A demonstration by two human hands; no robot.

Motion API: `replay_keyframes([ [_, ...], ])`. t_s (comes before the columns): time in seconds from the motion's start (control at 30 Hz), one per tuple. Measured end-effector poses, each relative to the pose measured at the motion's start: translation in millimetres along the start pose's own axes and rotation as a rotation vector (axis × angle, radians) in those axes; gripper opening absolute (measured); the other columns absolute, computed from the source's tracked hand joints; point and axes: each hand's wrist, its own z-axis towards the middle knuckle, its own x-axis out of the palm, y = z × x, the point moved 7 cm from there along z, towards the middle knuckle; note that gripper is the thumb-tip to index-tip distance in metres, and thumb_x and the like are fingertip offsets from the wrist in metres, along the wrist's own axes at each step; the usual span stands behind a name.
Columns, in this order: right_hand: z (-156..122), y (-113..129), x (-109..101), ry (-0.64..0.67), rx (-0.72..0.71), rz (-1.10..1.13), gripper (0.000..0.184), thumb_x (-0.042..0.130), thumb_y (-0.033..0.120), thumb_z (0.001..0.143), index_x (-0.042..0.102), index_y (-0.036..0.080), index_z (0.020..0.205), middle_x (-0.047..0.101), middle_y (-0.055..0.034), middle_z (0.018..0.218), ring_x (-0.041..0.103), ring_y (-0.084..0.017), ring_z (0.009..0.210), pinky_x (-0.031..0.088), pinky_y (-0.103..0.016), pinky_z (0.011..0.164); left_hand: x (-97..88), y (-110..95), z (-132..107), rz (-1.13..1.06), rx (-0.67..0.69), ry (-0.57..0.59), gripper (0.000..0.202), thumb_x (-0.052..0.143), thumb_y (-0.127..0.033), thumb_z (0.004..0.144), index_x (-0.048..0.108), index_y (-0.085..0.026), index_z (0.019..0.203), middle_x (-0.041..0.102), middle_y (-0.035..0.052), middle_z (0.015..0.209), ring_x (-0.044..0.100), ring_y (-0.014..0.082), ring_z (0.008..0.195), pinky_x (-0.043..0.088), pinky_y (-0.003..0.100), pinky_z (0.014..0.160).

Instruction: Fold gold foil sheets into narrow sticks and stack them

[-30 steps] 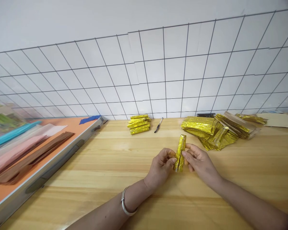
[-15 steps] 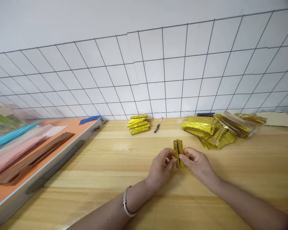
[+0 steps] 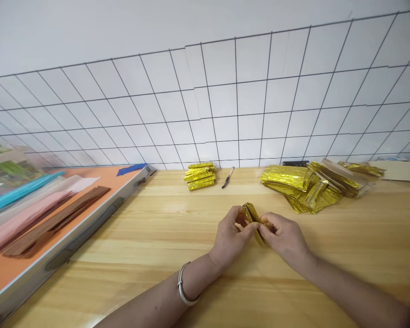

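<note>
A small folded strip of gold foil paper [image 3: 252,215] is pinched between both my hands just above the wooden table [image 3: 164,237]. My left hand [image 3: 230,237], with a silver bangle on its wrist, grips the strip's left side with thumb and fingers closed. My right hand [image 3: 283,237] closes on its right side, fingertips pressed against the fold. Most of the strip is hidden between the fingers.
A small stack of folded gold pieces [image 3: 200,176] lies by the wall, with a black pen [image 3: 227,178] beside it. A spread pile of gold foil sheets [image 3: 307,187] sits at the back right. An orange board [image 3: 27,237] holding coloured paper strips runs along the left.
The gold strip stood tall between my fingers a second ago; it has been folded down shorter and my hands have closed together around it.
</note>
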Motion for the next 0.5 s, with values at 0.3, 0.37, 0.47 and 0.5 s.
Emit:
replay_keyframes([
  [0.3,1.2,8.7,-5.6,-0.054,-0.145,-0.065,0.009,0.051,0.030,0.084,0.056,0.023,0.080,0.059,0.0023,0.071,0.055,-0.013,0.064,0.041,-0.023,0.058,-3.4,8.0,1.5,-0.161,0.025,-0.003,0.018,0.055,-0.026,0.082,0.050,-0.016,0.095,0.060,0.0026,0.087,0.056,0.0124,0.080,0.044,0.023,0.069],
  [0.37,1.9,4.6,-8.8,-0.102,-0.133,-0.090,0.011,0.054,0.030,0.083,0.055,0.023,0.091,0.061,0.0019,0.075,0.057,-0.013,0.064,0.042,-0.023,0.058,-3.2,8.0,1.0,-0.179,0.036,0.010,0.020,0.055,-0.027,0.083,0.049,-0.016,0.099,0.061,0.0040,0.091,0.058,0.0136,0.083,0.045,0.024,0.071],
  [0.47,0.4,5.6,-14.3,-0.189,-0.193,-0.249,0.022,0.056,0.033,0.082,0.052,0.019,0.099,0.063,0.0002,0.074,0.059,-0.014,0.061,0.042,-0.025,0.055,-3.6,5.0,-0.1,-0.185,0.045,0.011,0.021,0.055,-0.027,0.083,0.048,-0.017,0.100,0.062,0.0052,0.094,0.059,0.0146,0.085,0.046,0.025,0.071],
  [0.5,-0.9,8.6,-15.6,-0.214,-0.242,-0.310,0.023,0.055,0.033,0.083,0.051,0.018,0.100,0.063,-0.0003,0.073,0.059,-0.015,0.059,0.042,-0.026,0.055,-3.5,3.8,-0.6,-0.185,0.046,0.013,0.021,0.056,-0.027,0.083,0.048,-0.017,0.100,0.062,0.0054,0.094,0.059,0.0148,0.085,0.046,0.025,0.071],
])
